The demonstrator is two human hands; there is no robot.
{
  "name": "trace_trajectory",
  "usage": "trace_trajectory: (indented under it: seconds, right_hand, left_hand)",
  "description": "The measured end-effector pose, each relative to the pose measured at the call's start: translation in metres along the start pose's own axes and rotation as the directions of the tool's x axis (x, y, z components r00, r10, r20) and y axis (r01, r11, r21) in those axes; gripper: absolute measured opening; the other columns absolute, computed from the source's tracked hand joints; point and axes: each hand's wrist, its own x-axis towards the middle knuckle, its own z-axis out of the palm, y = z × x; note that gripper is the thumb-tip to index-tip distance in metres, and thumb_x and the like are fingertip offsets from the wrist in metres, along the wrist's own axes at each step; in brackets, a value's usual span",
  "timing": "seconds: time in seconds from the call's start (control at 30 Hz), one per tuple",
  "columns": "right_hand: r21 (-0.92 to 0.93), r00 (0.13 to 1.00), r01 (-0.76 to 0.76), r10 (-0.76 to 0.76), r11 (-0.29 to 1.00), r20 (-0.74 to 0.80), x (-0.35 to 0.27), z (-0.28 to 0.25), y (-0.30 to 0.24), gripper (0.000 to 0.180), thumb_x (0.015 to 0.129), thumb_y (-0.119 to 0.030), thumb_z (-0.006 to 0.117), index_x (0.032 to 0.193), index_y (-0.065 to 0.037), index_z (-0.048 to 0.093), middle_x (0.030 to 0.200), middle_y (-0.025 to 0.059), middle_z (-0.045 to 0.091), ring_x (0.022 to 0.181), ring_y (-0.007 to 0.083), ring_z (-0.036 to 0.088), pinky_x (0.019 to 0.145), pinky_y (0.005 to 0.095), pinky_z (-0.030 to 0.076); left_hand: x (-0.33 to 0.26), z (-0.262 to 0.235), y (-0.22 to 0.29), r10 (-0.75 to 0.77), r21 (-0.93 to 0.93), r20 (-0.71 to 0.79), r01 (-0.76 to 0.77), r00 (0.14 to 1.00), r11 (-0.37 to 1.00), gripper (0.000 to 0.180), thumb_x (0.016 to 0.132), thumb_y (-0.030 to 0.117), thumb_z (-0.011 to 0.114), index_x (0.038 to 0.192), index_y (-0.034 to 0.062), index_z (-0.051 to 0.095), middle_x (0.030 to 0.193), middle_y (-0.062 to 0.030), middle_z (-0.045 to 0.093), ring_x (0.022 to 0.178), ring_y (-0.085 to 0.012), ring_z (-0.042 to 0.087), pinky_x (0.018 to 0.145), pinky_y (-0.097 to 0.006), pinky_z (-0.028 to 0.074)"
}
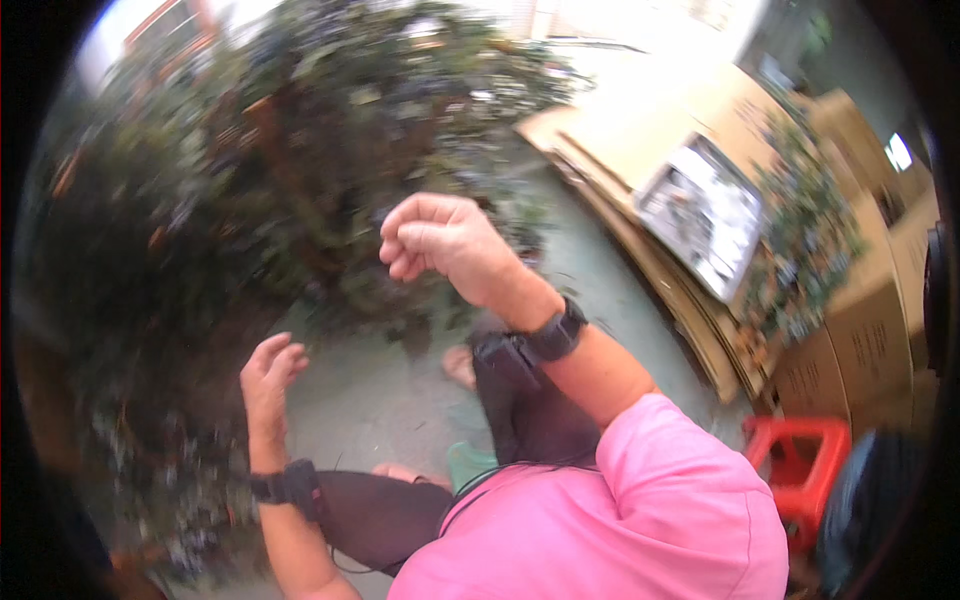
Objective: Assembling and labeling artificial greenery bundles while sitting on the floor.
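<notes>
Matt brown cardboard sheets (640,150), glossy red plastic stool (800,470), soft pink cloth shirt (640,520), black matt wrist strap (555,335), dull smooth greenish concrete floor (370,390), blurred leafy bush (250,170)

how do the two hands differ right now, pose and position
The right hand is raised higher, in front of the leafy plant; the left hand sits lower, nearer the plant's lower foliage. The right hand's fingers are curled into a loose fist, while the left hand's fingers are only partly bent and more open. Neither visibly holds anything. Both wear a black wrist strap, and both are bare.
</notes>
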Motion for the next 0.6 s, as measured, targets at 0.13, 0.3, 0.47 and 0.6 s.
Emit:
trace_trajectory:
  seconds: [0.13, 0.3, 0.47, 0.6]
  right_hand:
    - [0.002, 0.88, 0.179, -0.159, 0.984, -0.448, -0.07, -0.12, -0.055, 0.012, 0.083, -0.008, 0.055, 0.092, -0.001, 0.058, 0.078, 0.009, 0.063, 0.064, 0.0145, 0.061, 0.058, 0.0264, 0.051]
    - [-0.349, 0.485, 0.009, -0.31, 0.937, -0.818, -0.195, -0.283, -0.072, 0.013, 0.08, -0.004, 0.05, 0.088, 0.001, 0.058, 0.071, 0.0083, 0.059, 0.055, 0.0117, 0.057, 0.045, 0.0219, 0.043]
    - [-0.476, -0.19, -0.703, -0.785, 0.528, -0.59, -0.368, -0.441, -0.031, 0.02, 0.069, -0.004, 0.053, 0.088, -0.001, 0.059, 0.082, 0.0193, 0.063, 0.08, 0.034, 0.06, 0.071, 0.0403, 0.047]
    - [-0.036, -0.398, -0.837, -0.653, 0.545, -0.644, -0.456, -0.457, 0.0, 0.047, 0.069, -0.011, 0.057, 0.112, 0.002, 0.045, 0.11, 0.0286, 0.049, 0.107, 0.0419, 0.045, 0.093, 0.0447, 0.036]
  left_hand:
    - [0.02, 0.076, 0.004, 0.095, -0.031, 0.247, -0.09, 0.964, 0.995, 0.025, 0.082, 0.009, 0.055, 0.105, -0.0019, 0.057, 0.09, -0.0081, 0.063, 0.076, -0.0141, 0.059, 0.072, -0.024, 0.046]
    - [-0.011, 0.208, 0.01, 0.297, -0.025, 0.508, -0.331, 0.809, 0.943, 0.017, 0.081, 0.006, 0.055, 0.096, 0.0007, 0.06, 0.088, -0.0049, 0.063, 0.08, -0.0125, 0.059, 0.072, -0.025, 0.046]
    - [-0.054, 0.292, 0.047, 0.619, 0.121, 0.641, -0.856, 0.454, 0.502, 0.014, 0.073, 0.009, 0.061, 0.085, 0.0026, 0.06, 0.087, -0.0121, 0.061, 0.085, -0.0294, 0.056, 0.076, -0.036, 0.044]
    - [-0.059, 0.314, 0.052, 0.622, 0.118, 0.616, -0.837, 0.483, 0.534, 0.009, 0.073, 0.007, 0.059, 0.08, 0.0015, 0.059, 0.083, -0.012, 0.06, 0.082, -0.0297, 0.055, 0.073, -0.036, 0.044]
